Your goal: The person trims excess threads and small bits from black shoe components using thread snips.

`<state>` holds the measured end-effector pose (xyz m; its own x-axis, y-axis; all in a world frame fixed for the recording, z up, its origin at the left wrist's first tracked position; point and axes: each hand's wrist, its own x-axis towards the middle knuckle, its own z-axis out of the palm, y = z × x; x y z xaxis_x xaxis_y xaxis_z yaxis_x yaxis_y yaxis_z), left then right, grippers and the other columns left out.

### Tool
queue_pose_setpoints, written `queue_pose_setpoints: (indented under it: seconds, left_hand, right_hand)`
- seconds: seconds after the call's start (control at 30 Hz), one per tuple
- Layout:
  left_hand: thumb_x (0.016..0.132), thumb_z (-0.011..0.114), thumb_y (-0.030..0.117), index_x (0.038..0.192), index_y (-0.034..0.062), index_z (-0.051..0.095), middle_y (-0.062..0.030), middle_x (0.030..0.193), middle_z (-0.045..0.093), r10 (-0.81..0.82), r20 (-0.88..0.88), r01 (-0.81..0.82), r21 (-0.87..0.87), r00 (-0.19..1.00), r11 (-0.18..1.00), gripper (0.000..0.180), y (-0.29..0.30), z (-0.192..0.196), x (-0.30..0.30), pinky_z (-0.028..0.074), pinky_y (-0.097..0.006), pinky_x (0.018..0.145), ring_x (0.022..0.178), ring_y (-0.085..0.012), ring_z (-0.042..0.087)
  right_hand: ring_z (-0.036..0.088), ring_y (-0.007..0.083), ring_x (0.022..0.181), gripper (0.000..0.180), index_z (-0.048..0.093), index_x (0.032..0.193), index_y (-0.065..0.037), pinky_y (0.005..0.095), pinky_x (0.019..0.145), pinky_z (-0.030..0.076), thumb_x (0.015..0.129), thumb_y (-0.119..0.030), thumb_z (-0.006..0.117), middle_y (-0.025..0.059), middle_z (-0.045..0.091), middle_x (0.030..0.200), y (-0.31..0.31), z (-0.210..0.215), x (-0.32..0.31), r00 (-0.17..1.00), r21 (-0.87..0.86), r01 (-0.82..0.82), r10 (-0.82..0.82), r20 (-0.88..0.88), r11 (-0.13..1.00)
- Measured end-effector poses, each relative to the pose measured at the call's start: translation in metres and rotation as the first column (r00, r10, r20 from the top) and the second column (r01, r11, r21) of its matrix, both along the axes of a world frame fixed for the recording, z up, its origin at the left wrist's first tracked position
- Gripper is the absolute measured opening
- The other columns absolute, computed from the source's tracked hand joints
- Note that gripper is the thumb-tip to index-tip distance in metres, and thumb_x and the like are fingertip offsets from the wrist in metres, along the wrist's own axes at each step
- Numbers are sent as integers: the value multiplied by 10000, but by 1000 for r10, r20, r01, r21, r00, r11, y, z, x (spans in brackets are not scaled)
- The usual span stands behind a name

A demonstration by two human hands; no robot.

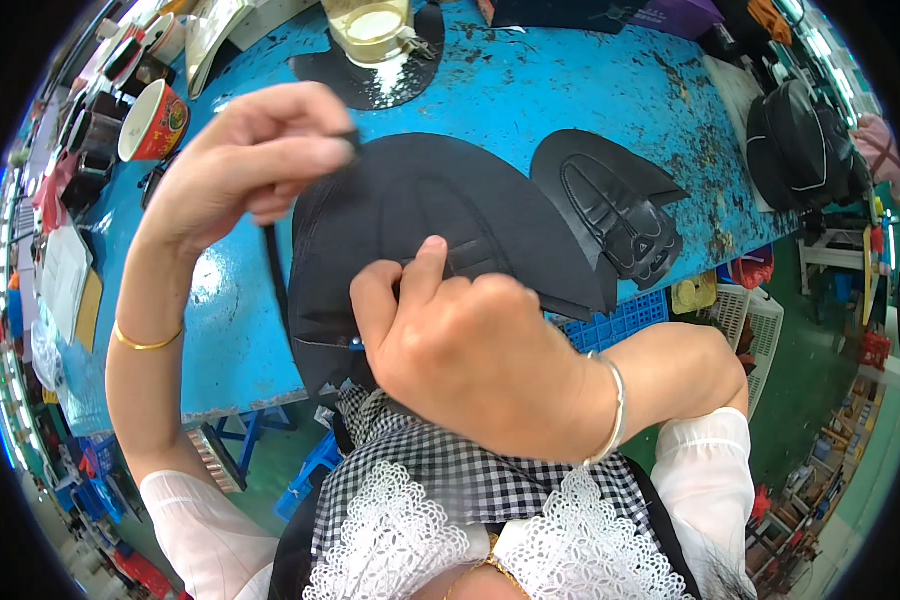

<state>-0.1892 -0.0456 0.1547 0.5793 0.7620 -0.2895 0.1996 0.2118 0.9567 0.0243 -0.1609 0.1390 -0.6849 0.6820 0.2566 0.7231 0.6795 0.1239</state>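
The left hand [245, 160] is raised above the blue bench [530, 90], its fingertips pinched shut on the top end of a thin black strip [273, 262], which hangs down from the pinch along the left edge of a large black panel [410, 215]. The right hand [470, 350] is pressed on the lower part of that panel, fingers curled, the thumb and forefinger bearing on a ridged black band [470, 255] on its surface; whether the band is gripped or only pressed cannot be told. The panel lies flat between the two hands, its lower edge reaching over the near rim of the bench toward the person's checked apron [460, 470].

A gold bangle [145, 342] is worn on the left wrist and a silver one [615, 405] on the right.

Just right of the right hand, a second black piece [610, 205] with moulded ribs is seen on the bench, touching the panel's edge. Beyond the left hand, a clear tub [370, 28] of pale glue stands on a dark round mat [380, 80]. To the left of the left hand, a red cup [153, 122] lies tilted. Well to the right of both hands, a black bag [800, 140] rests beside the bench, and blue crates [620, 322] are visible under the bench edge, below the ribbed piece.
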Motion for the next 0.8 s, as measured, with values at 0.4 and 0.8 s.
queue_pose_setpoints:
  seconds: [0.4, 0.8]
  left_hand:
    - [1005, 575, 368, 1124, 88, 622, 76, 719, 522, 410, -87, -222, 731, 908, 646, 307, 25, 37, -54, 281, -173, 536, 584, 13, 396]
    - [779, 801, 77, 809, 1, 715, -30, 783, 691, -403, -314, 482, 239, 860, 843, 118, 10, 21, 43, 480, -231, 656, 729, -84, 621]
  right_hand:
    - [620, 72, 712, 157, 651, 1059, -66, 220, 626, 510, 996, -203, 607, -8, 657, 911, 33, -88, 196, -327, -726, -97, -711, -623, 681]
    - [277, 29, 531, 272, 500, 1246, -35, 204, 463, 219, 1091, -240, 411, -14, 387, 746, 16, -68, 210, -220, -690, -152, -705, -674, 707]
